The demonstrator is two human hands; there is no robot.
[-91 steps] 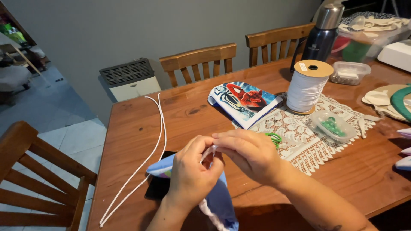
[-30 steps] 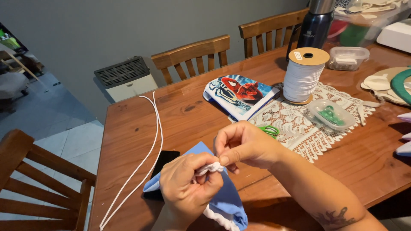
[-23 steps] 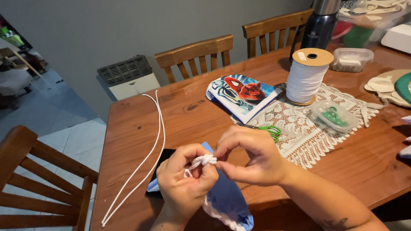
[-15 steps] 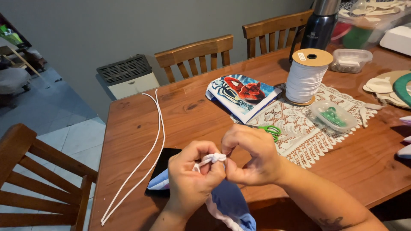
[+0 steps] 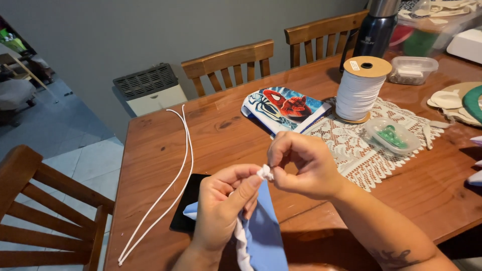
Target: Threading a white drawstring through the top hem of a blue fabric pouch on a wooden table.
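Now that the two hands have drawn together again over the near edge of the counter (image 5: 150, 150), I see the left hand (image 5: 223, 211) risen a little from where it sat half a second back, its fingers (image 5: 246, 188) clenched on the gathered top of the blue cloth (image 5: 263, 236), which hangs down from that grip toward the bottom of the view. The right hand (image 5: 304, 163) has closed in from the right, thumb and forefinger pinched on the small white knot (image 5: 264, 172) at the cloth's tip (earlier a longer bit of white showed between the hands; now only a tight bunch is left). I take that to mean the white end has been drawn up short and the tying at this corner is near its finish, though whether it is fully cinched I cannot tell. The dark phone (image 5: 186, 208) lies partly under the left wrist, the two white cords (image 5: 173, 165) lie unmoved to the left, and the spool (image 5: 361, 88) stands untouched on the lace mat (image 5: 351, 150)
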